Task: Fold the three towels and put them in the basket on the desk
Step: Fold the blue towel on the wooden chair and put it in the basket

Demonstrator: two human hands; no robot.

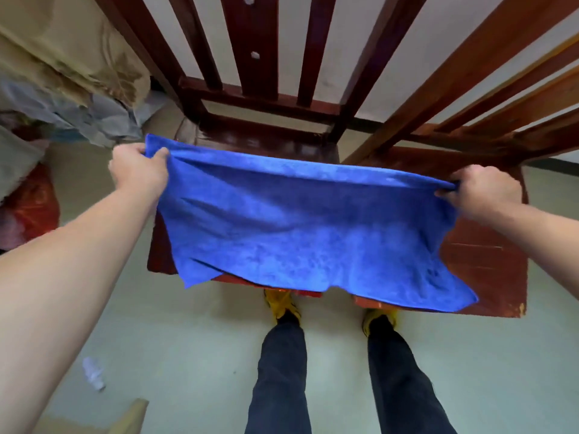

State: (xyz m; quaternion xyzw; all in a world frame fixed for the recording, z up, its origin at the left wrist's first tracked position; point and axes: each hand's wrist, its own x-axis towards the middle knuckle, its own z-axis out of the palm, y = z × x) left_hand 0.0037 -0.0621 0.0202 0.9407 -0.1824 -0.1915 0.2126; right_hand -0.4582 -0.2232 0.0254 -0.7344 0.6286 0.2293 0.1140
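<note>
**Blue towel [307, 227] stretched between both hands, above the chair seat**

The towel hangs spread in the air over the front of the dark wooden chair seat [269, 142], and its lower edge droops past the seat's front edge towards the person's feet. The left hand [138, 173] pinches the upper corner above the seat's left side. The right hand [482, 189] is clenched round the other upper corner, out beyond the seat's right side.

The towel's long axis runs from hand to hand, and the short sides fall away below them. Neither hand is nearer, since each already holds an end. A first fold would probably bring one corner across to the other, halving that long axis.

An orange strip [275, 285] shows at the seat's front edge; I cannot tell what it is. Neither the basket nor the desk is in view.
</note>
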